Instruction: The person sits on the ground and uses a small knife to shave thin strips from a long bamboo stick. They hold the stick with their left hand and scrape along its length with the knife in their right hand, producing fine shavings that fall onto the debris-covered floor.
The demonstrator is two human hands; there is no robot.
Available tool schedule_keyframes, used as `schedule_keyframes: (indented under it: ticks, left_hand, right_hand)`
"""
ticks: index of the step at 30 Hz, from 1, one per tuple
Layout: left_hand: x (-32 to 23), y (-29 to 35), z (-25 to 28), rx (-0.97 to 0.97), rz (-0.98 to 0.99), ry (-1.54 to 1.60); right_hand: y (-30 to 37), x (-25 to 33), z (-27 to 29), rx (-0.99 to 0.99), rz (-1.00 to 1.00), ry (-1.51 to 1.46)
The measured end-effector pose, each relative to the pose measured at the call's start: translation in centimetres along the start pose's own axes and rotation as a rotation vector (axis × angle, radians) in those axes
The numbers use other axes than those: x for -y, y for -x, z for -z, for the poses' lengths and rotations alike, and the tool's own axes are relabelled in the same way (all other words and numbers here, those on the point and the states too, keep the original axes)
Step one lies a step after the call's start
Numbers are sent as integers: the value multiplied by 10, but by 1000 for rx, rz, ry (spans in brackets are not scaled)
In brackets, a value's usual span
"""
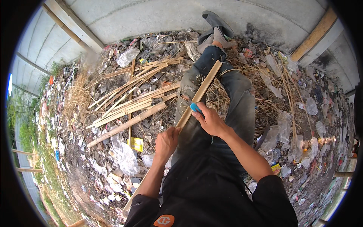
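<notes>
A long split bamboo strip [207, 82] lies slantwise over my legs, its far end above my knees. Near its lower part my left hand [167, 143] is closed around the strip, thumb on top. Closed on a blue-handled tool [195, 108], my right hand [212, 121] presses it against the strip a little farther up. The tool's working end is too small to make out clearly. A pale curled shaving [199, 78] rests on my trouser leg beside the strip. Below my left hand, the strip's lower end passes behind my forearm.
Several cut bamboo strips [136, 100] lie piled at the left, with a rounder bamboo pole [128, 125] alongside. Plastic scraps [124, 157] and dry stalks [291, 98] litter the ground. A grey concrete wall [162, 17] stands ahead, close to my sandals [217, 23].
</notes>
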State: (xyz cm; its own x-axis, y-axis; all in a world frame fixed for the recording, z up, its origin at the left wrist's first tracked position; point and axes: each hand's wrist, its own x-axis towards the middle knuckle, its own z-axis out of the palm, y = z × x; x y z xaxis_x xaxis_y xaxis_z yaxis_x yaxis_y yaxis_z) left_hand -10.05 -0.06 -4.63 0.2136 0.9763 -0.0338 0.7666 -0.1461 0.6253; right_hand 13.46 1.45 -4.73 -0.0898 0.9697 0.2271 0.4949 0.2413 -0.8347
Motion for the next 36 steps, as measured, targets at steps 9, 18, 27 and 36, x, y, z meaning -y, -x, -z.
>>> schedule_keyframes:
  ticks: [9,18,27,36]
  left_hand:
    - [-4,7,-7,-28,-2,-255]
    - [24,19,-7,-115,-144,-282]
    - [35,30,-1,-110,-174,-234]
    - [55,63,43,-46,-145,-259]
  right_hand:
    - [15,1,-7,137,-220,288]
    - [9,-3,-24,223,-207,264]
    - [6,3,-29,233,-209,364]
    - [12,-7,-45,70,-155,428]
